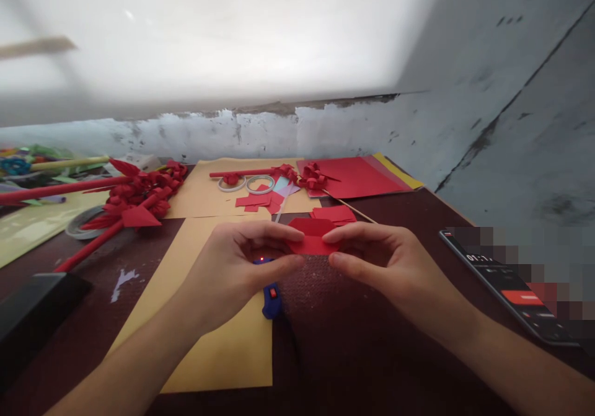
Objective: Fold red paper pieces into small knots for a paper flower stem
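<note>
Between both hands is a small piece of red paper (314, 245) with a crease across it and angled upper corners. My left hand (248, 252) pinches its left end between thumb and fingers. At the right end, my right hand (372, 252) pinches it the same way. Below and behind my left hand lies a blue glue gun (272, 301) with a small red light, partly hidden by the fingers. A stack of red paper pieces (341, 214) rests just beyond the held paper.
Red paper flowers on stems (139, 199) lie at the left, near a roll of tape (86, 222). A long yellow sheet (223, 354) runs under my left arm. Red sheets (360, 177) lie at the back. A phone (506, 286) is at the right; a black object (41, 310) sits front left.
</note>
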Available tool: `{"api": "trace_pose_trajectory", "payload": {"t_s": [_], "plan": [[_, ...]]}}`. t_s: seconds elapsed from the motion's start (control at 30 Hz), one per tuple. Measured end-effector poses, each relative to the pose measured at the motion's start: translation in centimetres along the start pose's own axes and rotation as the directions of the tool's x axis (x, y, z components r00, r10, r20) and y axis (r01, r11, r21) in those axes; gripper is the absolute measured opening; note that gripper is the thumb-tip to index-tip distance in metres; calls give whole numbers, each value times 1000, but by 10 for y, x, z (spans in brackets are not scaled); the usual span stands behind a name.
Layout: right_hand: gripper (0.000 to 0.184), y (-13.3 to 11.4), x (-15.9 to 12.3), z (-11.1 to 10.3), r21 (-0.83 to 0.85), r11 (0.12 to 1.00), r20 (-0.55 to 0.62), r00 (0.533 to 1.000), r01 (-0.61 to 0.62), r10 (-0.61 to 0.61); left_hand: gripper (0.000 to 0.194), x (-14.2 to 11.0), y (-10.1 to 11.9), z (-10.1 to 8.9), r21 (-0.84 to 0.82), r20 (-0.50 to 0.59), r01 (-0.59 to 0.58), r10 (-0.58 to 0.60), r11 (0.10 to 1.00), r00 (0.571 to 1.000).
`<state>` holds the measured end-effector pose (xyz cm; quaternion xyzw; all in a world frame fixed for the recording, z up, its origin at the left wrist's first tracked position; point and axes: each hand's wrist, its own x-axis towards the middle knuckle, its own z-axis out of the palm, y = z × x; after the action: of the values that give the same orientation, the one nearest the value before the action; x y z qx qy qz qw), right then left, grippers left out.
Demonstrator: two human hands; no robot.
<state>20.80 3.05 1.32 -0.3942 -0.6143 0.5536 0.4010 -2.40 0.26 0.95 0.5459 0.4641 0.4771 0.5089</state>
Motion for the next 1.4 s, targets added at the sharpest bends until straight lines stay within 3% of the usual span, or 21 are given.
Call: {"api": "trace_pose_trajectory", "payload": {"t_s": [0.53, 0.93, 1.17, 1.4], "plan": [[12, -3, -4, 5, -128, 982, -92, 984, 141, -153, 3, -5, 6, 10, 75, -90, -68, 74, 995, 993], [4, 2, -11, 6, -269, 946, -139, 964, 183, -226, 14, -9, 4, 13, 94, -142, -12, 25, 996, 990], [15, 0, -8, 9, -262, 952, -158, 966, 159, -205, 17, -10, 3, 19, 22, -169, 1, 3, 1000, 986], [19, 2, -7, 8, -183, 982, -113, 991, 47, -69, 22, -8, -1, 17, 9, -122, 82, -80, 997, 989]]}}
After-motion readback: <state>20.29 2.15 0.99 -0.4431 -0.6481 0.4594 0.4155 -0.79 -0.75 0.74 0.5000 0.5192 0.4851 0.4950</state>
